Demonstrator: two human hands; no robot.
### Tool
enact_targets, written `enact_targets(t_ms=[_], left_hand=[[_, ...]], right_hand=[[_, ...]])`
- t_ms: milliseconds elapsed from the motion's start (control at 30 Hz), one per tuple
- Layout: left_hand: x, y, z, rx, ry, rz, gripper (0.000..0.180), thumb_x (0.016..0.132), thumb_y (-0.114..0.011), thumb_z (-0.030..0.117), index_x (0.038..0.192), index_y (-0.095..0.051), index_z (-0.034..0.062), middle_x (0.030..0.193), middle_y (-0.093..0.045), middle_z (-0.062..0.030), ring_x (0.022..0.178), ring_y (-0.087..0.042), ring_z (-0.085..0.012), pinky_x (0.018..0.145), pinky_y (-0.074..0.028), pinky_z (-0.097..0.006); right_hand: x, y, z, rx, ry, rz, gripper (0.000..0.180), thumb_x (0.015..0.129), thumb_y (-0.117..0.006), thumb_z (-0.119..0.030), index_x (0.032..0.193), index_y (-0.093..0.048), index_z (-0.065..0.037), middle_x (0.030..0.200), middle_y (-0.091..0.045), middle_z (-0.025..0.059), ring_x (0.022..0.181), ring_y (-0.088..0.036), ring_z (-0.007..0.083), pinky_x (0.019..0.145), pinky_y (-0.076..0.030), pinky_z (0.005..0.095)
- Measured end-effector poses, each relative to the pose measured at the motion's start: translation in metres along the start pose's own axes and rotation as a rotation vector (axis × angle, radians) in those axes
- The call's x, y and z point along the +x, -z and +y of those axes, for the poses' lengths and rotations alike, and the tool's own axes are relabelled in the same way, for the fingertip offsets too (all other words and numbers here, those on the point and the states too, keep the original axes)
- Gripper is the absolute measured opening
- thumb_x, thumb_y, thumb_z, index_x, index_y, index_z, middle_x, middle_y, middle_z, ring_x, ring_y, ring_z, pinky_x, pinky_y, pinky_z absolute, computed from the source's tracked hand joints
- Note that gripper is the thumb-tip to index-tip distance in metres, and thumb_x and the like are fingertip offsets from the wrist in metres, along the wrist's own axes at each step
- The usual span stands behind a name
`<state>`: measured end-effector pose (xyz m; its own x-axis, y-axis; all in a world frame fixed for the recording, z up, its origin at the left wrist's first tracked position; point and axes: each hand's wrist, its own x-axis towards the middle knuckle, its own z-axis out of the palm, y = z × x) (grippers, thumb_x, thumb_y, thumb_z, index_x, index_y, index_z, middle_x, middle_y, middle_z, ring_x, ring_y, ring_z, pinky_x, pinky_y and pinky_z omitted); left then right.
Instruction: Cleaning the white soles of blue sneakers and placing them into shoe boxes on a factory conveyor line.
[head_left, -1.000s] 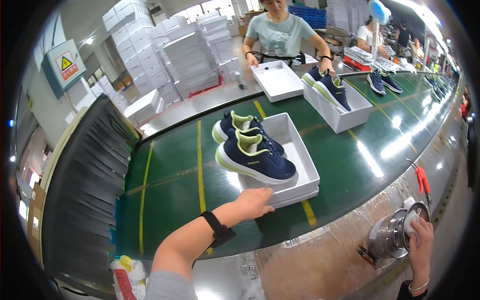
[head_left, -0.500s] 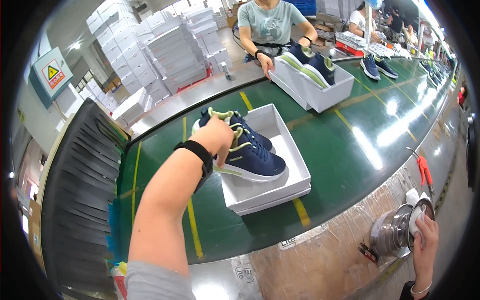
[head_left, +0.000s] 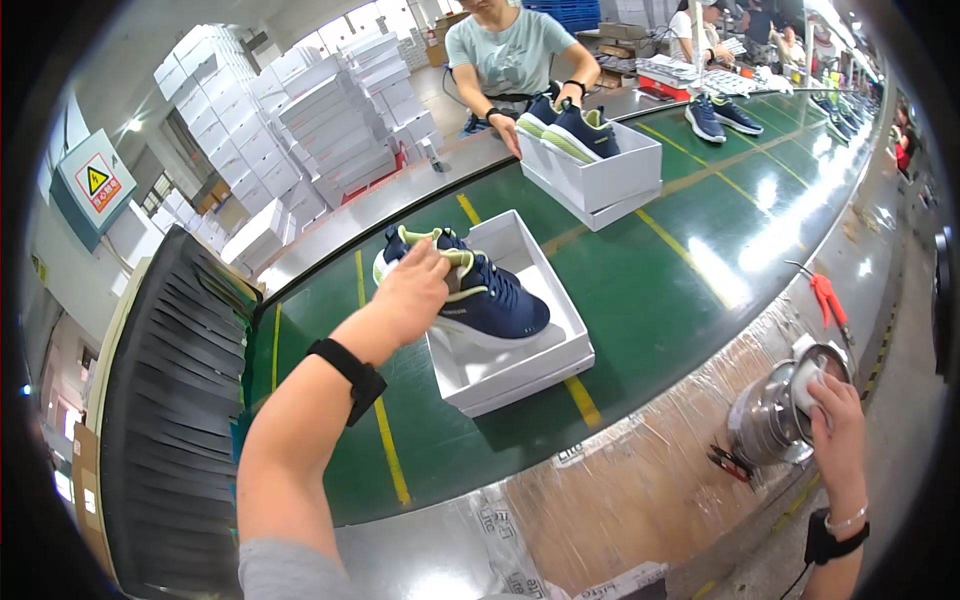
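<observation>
Lifted from the near edge of the white box (head_left: 530, 377) a second ago, the left hand (head_left: 410, 293) now meets the near shoe's collar; whether its fingers grip cannot be told. Navy shoes (head_left: 503, 310) lie partly inside the box, heels over its left side, on the green belt (head_left: 650, 320). Right fingers clamp a white wad (head_left: 806, 388) at the steel pot (head_left: 765, 428).

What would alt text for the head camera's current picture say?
A person's left hand touches navy sneakers resting partly inside an open white box on a green conveyor; the right hand holds something white at a shiny metal container.
</observation>
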<state>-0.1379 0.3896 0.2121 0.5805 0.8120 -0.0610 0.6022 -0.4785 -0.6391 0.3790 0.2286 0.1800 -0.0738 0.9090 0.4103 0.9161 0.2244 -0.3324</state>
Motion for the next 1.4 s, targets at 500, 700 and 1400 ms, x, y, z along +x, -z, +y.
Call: enact_targets(t_ms=[500,700,1400], left_hand=[[-0.175,0.051,0.229,-2.746,0.898,-0.313,0.044,0.095,-0.051,0.033,0.111,-0.059,-0.007,0.103,-0.065,-0.0154,0.088,-0.066,-0.0205,0.076,-0.054,-0.033],[-0.193,0.017,0.295,-3.084,1.004,-0.497,0.045,0.097,-0.047,0.031,0.118,-0.053,-0.0072,0.11,-0.063,-0.0186,0.092,-0.066,-0.0246,0.08,-0.056,-0.035],[-0.192,0.02,0.296,-3.099,1.218,-0.514,0.045,0.097,-0.046,0.032,0.117,-0.054,-0.0072,0.106,-0.064,-0.0193,0.089,-0.066,-0.0269,0.076,-0.056,-0.037]], right_hand=[[-0.056,0.008,-0.114,0.561,0.009,0.099,0.028,0.087,-0.052,-0.004,0.115,-0.06,-0.002,0.111,-0.062,0.0149,0.107,-0.058,0.0257,0.091,-0.043,0.0345],[-0.128,-0.072,-0.164,0.418,0.315,-0.075,0.038,0.079,-0.055,-0.002,0.117,-0.058,-0.007,0.114,-0.059,0.0141,0.102,-0.057,0.0322,0.085,-0.046,0.0397],[-0.07,-0.166,-0.134,0.311,0.219,-0.135,0.033,0.075,-0.055,-0.005,0.107,-0.06,-0.01,0.112,-0.059,0.0112,0.097,-0.057,0.0288,0.085,-0.045,0.0415]])
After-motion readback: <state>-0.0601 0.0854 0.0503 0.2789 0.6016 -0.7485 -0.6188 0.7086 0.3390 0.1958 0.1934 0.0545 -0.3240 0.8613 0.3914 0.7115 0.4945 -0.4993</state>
